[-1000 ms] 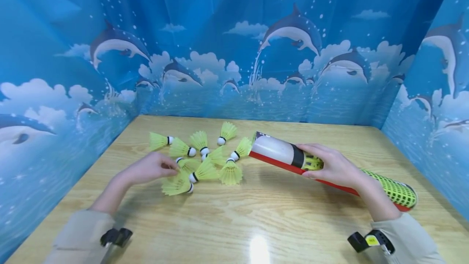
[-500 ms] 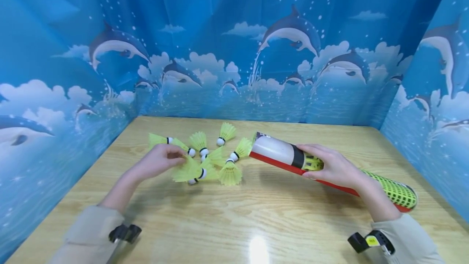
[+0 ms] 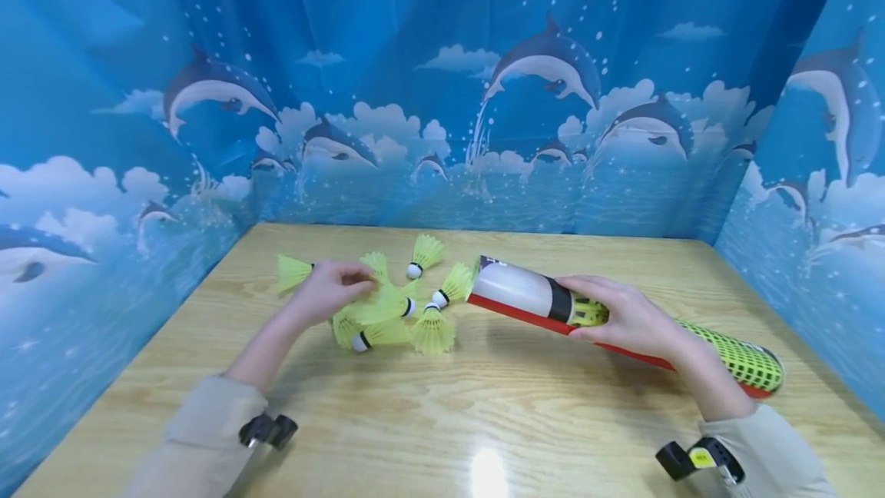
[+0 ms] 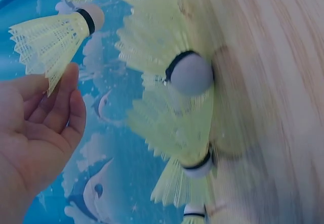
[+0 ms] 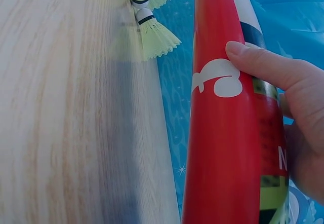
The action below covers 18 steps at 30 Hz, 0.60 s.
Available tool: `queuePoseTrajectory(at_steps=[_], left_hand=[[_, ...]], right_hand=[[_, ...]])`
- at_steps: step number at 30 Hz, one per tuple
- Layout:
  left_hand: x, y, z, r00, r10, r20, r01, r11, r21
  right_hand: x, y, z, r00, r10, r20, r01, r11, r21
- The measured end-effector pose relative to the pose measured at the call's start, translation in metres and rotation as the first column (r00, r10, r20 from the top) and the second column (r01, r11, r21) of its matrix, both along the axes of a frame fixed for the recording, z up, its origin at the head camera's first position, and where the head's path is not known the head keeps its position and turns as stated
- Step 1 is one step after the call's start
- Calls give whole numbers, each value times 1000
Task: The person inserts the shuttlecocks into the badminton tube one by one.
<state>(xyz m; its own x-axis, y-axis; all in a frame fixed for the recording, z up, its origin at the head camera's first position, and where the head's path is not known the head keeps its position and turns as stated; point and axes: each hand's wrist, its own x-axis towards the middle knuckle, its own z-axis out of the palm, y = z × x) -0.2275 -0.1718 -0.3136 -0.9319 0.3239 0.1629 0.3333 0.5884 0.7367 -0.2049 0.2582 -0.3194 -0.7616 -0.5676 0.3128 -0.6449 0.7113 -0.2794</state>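
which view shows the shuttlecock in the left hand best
Left wrist: the shuttlecock shows there large, from base to skirt edge, which the left hand pinches. The head view shows it small, overlapping other shuttlecocks; in the right wrist view it can't be made out.

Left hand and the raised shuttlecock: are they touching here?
Touching. The left wrist view shows it plainly: the left hand pinches the raised shuttlecock by the open edge of its yellow skirt, the white base pointing away.
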Motion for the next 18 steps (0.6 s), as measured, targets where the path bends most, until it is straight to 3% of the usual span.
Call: queuePoseTrajectory(at_steps=[9, 18], left_hand=[[-7, 23, -4, 1000, 0, 16, 0, 999, 40], [-14, 43, 1, 1000, -6, 28, 3, 995, 100]], right_hand=[[0, -1, -2, 1000, 20, -2, -20, 1000, 0], [0, -3, 2, 1000, 0, 30, 0, 1000, 0]])
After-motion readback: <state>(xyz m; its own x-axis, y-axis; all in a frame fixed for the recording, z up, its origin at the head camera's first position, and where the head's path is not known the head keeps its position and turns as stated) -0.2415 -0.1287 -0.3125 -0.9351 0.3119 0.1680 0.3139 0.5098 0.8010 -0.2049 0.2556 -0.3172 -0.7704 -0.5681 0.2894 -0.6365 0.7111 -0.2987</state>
